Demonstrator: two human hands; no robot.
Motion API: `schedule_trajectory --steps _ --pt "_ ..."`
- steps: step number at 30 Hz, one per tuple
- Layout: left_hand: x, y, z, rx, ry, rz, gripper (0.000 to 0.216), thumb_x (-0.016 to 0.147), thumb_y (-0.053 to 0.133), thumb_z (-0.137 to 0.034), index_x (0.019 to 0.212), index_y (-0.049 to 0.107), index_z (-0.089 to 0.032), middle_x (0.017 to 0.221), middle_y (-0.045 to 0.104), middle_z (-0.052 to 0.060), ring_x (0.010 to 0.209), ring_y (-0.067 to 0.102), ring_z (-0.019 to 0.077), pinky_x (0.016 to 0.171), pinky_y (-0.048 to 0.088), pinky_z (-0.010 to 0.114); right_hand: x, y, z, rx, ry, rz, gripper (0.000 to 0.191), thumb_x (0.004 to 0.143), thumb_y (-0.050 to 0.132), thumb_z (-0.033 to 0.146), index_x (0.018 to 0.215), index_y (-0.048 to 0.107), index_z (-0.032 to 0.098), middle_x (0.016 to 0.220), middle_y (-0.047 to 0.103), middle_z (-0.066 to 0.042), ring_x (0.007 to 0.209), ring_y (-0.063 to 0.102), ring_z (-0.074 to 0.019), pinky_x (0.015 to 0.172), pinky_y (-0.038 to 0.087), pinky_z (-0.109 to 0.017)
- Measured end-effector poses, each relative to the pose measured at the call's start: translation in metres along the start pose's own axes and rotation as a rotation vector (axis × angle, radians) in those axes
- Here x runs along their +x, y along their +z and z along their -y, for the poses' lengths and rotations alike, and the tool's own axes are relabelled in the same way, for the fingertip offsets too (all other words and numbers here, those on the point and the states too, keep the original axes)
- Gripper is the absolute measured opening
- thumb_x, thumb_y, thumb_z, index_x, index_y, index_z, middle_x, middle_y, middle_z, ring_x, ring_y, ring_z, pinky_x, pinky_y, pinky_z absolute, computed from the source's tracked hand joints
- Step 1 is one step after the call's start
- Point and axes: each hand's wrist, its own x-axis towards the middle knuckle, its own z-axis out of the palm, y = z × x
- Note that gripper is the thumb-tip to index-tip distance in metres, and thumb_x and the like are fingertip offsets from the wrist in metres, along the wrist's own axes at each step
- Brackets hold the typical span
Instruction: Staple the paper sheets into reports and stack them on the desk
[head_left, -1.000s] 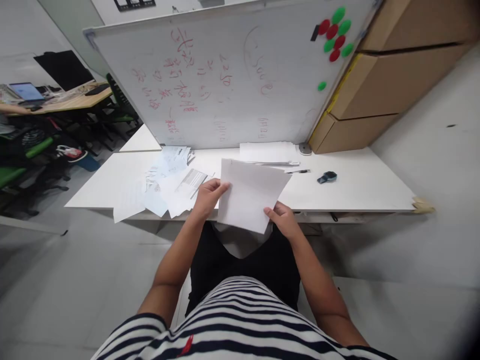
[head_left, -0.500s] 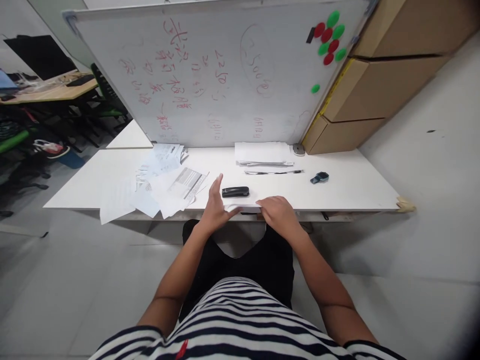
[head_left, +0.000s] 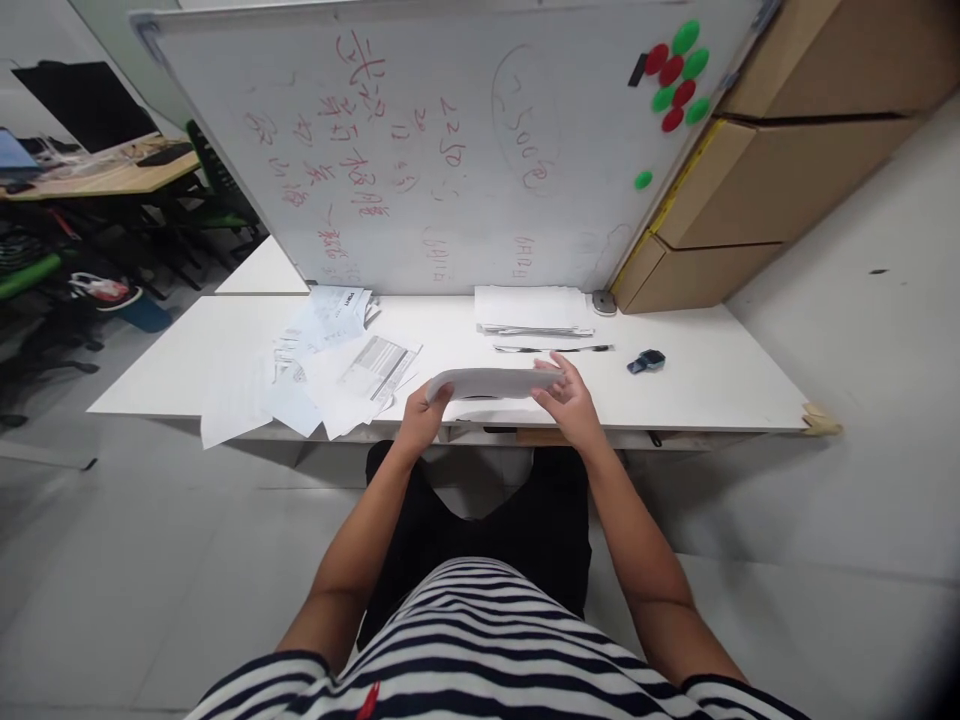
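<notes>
I hold a thin stack of white paper (head_left: 491, 381) level just above the front of the white table (head_left: 720, 385), seen edge-on. My left hand (head_left: 421, 417) grips its left end with the fingers curled over the edge. My right hand (head_left: 571, 400) pinches its right end, thumb on top. The black stapler that lay here a moment ago is hidden behind the paper.
Loose printed sheets (head_left: 330, 365) spread over the table's left part. A neat paper pile (head_left: 531, 308), a pen (head_left: 553, 348) and a small black device (head_left: 646, 361) lie farther back. A whiteboard (head_left: 450, 150) with red writing stands behind; cardboard boxes (head_left: 780, 170) stack at the right.
The sheets stood tilted up in both hands, then lay flat at the table edge by a black stapler. Now both hands have lifted them level, slightly forward, covering the stapler.
</notes>
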Motion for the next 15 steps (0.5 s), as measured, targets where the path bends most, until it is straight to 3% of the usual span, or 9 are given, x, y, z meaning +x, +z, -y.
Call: schedule_trajectory --steps 5,8,15 --pt "0.001 0.014 0.018 -0.085 -0.096 -0.022 0.041 0.082 0.059 -0.050 0.100 0.069 -0.014 0.103 0.071 0.008 0.100 0.063 0.0244 0.091 0.048 0.040 0.011 0.007 -0.034 0.137 0.222 0.136 0.052 0.070 0.072 0.050 0.109 0.068 0.016 0.103 0.071 -0.009 0.099 0.063 -0.0249 0.090 0.047 -0.041" --pt "-0.003 0.019 0.029 -0.106 -0.155 -0.026 0.042 0.078 0.064 -0.046 0.105 0.067 -0.014 0.108 0.069 0.009 0.104 0.062 0.0248 0.095 0.047 0.041 0.012 0.014 -0.049 0.110 0.280 0.145 0.044 0.071 0.071 0.051 0.096 0.072 0.015 0.095 0.073 -0.008 0.092 0.064 -0.0246 0.088 0.047 -0.041" --pt "0.001 0.006 0.027 -0.069 -0.184 0.004 0.039 0.077 0.065 -0.045 0.101 0.069 -0.015 0.104 0.071 0.007 0.100 0.063 0.0248 0.092 0.049 0.040 -0.001 0.027 -0.047 -0.005 0.243 0.074 0.042 0.075 0.064 0.050 0.094 0.073 0.014 0.096 0.073 -0.008 0.094 0.064 -0.0268 0.085 0.048 -0.040"
